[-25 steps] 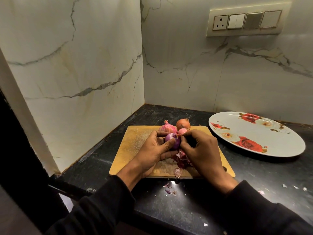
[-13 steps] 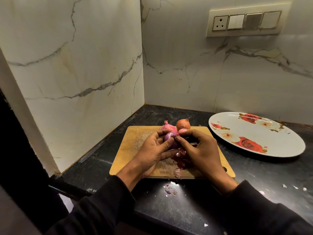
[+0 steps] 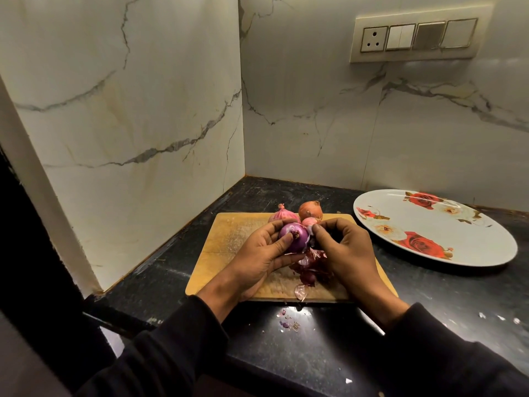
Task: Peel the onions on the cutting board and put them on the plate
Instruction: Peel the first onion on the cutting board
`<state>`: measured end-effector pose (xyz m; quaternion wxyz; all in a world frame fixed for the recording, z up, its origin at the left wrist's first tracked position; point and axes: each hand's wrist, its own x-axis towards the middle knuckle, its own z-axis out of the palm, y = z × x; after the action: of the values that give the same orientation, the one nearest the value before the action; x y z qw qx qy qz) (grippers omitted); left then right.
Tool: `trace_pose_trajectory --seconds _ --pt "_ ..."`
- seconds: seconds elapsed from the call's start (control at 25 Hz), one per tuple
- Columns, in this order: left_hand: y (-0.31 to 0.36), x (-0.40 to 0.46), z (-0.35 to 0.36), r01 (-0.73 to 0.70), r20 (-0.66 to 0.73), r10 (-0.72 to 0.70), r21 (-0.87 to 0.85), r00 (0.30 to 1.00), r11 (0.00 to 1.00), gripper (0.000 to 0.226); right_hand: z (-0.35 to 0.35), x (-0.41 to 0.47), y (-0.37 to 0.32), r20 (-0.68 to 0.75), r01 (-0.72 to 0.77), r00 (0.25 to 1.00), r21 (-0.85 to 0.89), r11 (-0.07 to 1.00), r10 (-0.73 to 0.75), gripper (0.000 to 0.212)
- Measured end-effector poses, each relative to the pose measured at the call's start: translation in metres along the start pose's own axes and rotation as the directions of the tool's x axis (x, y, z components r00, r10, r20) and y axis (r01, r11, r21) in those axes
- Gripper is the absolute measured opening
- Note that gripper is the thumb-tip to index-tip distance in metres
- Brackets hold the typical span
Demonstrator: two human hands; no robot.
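Over the wooden cutting board [image 3: 229,239], my left hand [image 3: 259,256] grips a shiny purple onion [image 3: 296,239], thumb on its front. My right hand [image 3: 343,247] pinches a strip of skin at the onion's right side. At the board's far edge lie a pink onion [image 3: 282,214], an orange-brown onion [image 3: 310,209] and a small pale one [image 3: 309,221], all with skin on. A heap of dark red peels [image 3: 310,267] lies on the board under my hands. The white oval plate [image 3: 429,245] with red roses sits at the right with nothing on it.
The black counter [image 3: 429,305] fills a corner between two marble walls. Small bits of peel [image 3: 289,322] lie on it in front of the board. A switch panel [image 3: 415,35] hangs on the back wall. The counter's front edge is near my sleeves.
The onion has turned in my left hand and more of its purple surface shows. My right fingers have shifted to its right side, holding skin there.
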<state>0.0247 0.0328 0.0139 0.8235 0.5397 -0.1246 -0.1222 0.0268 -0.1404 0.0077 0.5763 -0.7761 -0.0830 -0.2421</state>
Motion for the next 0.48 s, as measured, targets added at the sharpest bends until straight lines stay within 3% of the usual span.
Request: trace_pose_trajectory --seconds 0.12,0.28,0.48 --pt "0.0002 0.001 0.0003 0.013 -0.018 -0.013 -0.003 1.0 1.0 0.029 0.0001 0.0003 0.0021 0.031 -0.055 0.998 0.041 0.998 0.054 0.007" --pt "-0.0011 0.001 -0.001 0.005 -0.023 -0.005 0.015 1.0 1.0 0.029 0.0031 -0.0063 -0.005 0.113 0.078 0.991 -0.069 0.995 -0.07 0.022" --pt "-0.0001 -0.0012 0.0016 -0.003 0.002 0.003 0.045 1.0 0.999 0.027 -0.001 -0.0069 -0.0066 0.062 0.085 0.995 -0.053 0.995 -0.081 0.02"
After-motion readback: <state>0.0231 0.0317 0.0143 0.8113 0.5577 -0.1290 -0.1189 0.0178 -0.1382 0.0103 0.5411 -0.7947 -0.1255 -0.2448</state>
